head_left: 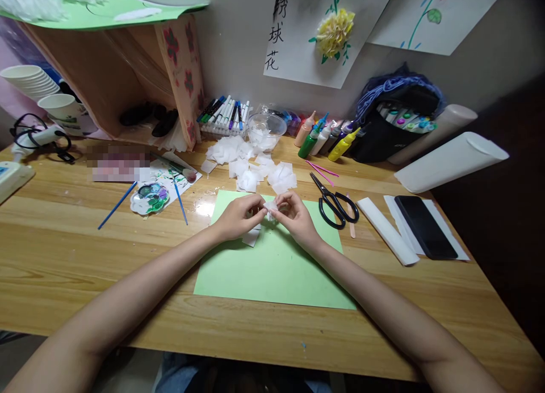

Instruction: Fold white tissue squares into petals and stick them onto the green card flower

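Note:
Above the far part of a light green sheet of paper (272, 268), my two hands meet around a small crumpled piece of white tissue paper (269, 207). Thumb and fingers of my left hand (240, 216) pinch its left side. My right hand (296, 218) grips the right side the same way, fingers curled. Under my left hand, a flat white paper square (251, 238) lies on the green sheet, partly covered. Just beyond my hands, loose white tissue squares (232, 150) are heaped, with a clear plastic bowl (267, 130) holding more.
Black-handled scissors (336, 203) and a wooden stick (351, 225) lie right of the green sheet. Further right are a white paper roll (388, 231) and a phone (426, 227). A paint palette (150, 199) and brushes lie left. Paint bottles (326, 137) and markers (225, 113) stand behind.

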`<move>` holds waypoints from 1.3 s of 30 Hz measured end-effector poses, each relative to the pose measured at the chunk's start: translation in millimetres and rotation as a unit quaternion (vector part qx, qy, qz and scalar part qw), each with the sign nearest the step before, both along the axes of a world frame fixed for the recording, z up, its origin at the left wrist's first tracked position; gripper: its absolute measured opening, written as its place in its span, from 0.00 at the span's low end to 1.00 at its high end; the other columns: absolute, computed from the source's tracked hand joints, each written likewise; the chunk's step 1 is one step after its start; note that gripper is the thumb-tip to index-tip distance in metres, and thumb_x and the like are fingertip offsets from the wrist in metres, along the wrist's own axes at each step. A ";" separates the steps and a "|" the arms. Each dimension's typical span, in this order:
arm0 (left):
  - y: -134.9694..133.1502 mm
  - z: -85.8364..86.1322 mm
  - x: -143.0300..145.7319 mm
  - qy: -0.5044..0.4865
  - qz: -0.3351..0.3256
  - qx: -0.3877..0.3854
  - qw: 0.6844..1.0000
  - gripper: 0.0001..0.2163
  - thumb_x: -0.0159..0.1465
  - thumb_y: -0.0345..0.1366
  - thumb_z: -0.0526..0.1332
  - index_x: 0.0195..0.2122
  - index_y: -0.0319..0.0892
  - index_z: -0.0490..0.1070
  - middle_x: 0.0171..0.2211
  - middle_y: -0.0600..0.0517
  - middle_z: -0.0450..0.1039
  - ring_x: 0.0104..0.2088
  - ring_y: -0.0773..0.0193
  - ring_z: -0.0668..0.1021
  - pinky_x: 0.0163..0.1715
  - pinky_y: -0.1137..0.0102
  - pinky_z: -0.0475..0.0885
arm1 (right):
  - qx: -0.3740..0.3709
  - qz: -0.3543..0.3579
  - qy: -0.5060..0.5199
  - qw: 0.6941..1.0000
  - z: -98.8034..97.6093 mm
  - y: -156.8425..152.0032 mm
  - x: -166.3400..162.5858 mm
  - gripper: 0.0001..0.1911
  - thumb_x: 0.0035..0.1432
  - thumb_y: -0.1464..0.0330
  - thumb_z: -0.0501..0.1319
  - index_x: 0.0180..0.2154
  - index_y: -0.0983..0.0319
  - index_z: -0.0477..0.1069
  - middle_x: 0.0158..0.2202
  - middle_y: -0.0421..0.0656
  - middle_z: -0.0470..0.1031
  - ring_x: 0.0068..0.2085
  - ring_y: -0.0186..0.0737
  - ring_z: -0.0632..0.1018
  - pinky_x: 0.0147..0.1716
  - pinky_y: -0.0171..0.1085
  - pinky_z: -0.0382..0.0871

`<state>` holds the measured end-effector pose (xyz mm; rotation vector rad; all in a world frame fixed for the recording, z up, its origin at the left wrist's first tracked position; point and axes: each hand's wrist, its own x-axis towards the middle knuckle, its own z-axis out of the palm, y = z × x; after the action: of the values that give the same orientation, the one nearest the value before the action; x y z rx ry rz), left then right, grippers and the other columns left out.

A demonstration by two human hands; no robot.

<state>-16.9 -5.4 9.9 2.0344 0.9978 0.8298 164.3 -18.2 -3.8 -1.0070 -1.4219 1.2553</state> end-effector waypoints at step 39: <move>3.6 3.6 0.3 -0.067 0.070 -0.079 0.992 0.09 0.59 0.36 0.53 0.22 0.41 0.60 0.20 0.56 0.62 0.24 0.68 0.66 0.28 0.72 0.61 | 0.060 -0.226 -0.130 0.964 -5.2 22.7 17.9 0.13 0.55 0.63 0.61 0.41 0.60 0.65 0.39 0.43 0.68 0.31 0.33 0.68 0.31 0.35 0.64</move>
<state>-16.7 -1.8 13.5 1.7667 1.1029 0.9185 182.1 4.5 -9.0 -1.3561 -1.3404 0.7165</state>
